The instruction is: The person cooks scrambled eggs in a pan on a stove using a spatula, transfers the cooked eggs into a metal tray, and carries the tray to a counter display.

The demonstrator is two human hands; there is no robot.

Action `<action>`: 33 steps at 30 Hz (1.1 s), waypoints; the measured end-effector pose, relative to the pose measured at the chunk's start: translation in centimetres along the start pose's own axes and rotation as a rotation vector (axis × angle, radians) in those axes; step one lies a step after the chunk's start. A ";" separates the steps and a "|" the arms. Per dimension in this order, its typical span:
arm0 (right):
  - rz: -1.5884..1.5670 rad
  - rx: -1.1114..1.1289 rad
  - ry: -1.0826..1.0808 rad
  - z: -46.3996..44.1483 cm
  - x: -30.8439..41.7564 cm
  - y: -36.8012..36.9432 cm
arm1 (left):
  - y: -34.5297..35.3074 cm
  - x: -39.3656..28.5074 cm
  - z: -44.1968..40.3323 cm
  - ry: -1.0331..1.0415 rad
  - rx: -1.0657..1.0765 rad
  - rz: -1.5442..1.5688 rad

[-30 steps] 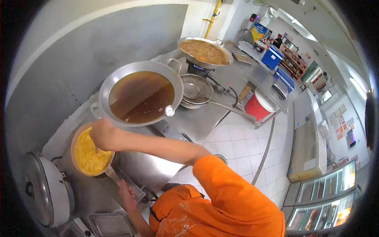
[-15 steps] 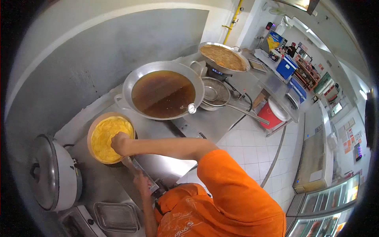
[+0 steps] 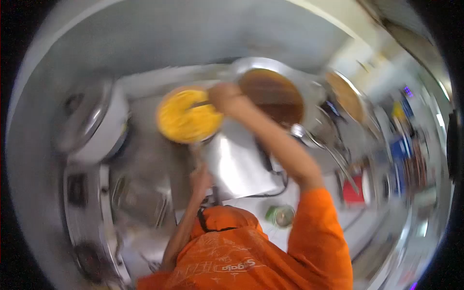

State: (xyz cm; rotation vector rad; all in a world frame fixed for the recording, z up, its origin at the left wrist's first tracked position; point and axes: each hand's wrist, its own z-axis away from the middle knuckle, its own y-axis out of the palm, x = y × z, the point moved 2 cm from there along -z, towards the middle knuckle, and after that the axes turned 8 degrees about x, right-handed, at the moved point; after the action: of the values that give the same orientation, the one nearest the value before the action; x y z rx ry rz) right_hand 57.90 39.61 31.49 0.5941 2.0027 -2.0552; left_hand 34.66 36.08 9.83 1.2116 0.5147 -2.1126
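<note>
A round pan with a tan rim (image 3: 163, 104) stands on the metal counter, filled with yellow food (image 3: 186, 123). My right hand (image 3: 224, 96) is closed at the pan's right side around a dark, thin utensil (image 3: 200, 103) that reaches over the food. Blur hides the utensil's exact kind. Below the pan, my left hand (image 3: 200, 179) is wrapped round the pan's handle (image 3: 196, 151). Just beyond my right hand sits a large wok (image 3: 256, 63) of brown oil (image 3: 273, 94), partly covered by the arm.
A big lidded pot (image 3: 94, 121) occupies the left, above a stove (image 3: 82, 193) and a metal tray (image 3: 140, 198). Rightward are a long-handled strainer (image 3: 333, 154), a second wok (image 3: 345, 96) and a red bucket (image 3: 354, 188). A green container (image 3: 280, 216) is low down.
The view has swung, so the counter items appear shifted and blurred. My right hand has drawn back from the middle of the food to the pan's right side, and the dark utensil now shows.
</note>
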 end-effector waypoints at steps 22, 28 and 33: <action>-0.225 0.389 -0.117 -3.0 7.3 3.0 | 0.0 -1.3 -0.1 0.083 -0.013 -0.069; -0.271 0.131 -0.024 -5.3 8.2 5.8 | 0.5 -1.6 0.2 0.079 -0.013 -0.040; -0.228 0.294 -0.049 -9.0 -0.2 7.7 | 0.7 -1.0 0.3 0.036 0.056 -0.022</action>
State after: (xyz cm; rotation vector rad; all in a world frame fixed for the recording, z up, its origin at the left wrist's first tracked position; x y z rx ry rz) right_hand 62.55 48.09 24.66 0.3720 1.8276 -2.4987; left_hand 35.33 35.71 10.85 1.2825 0.4899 -2.1395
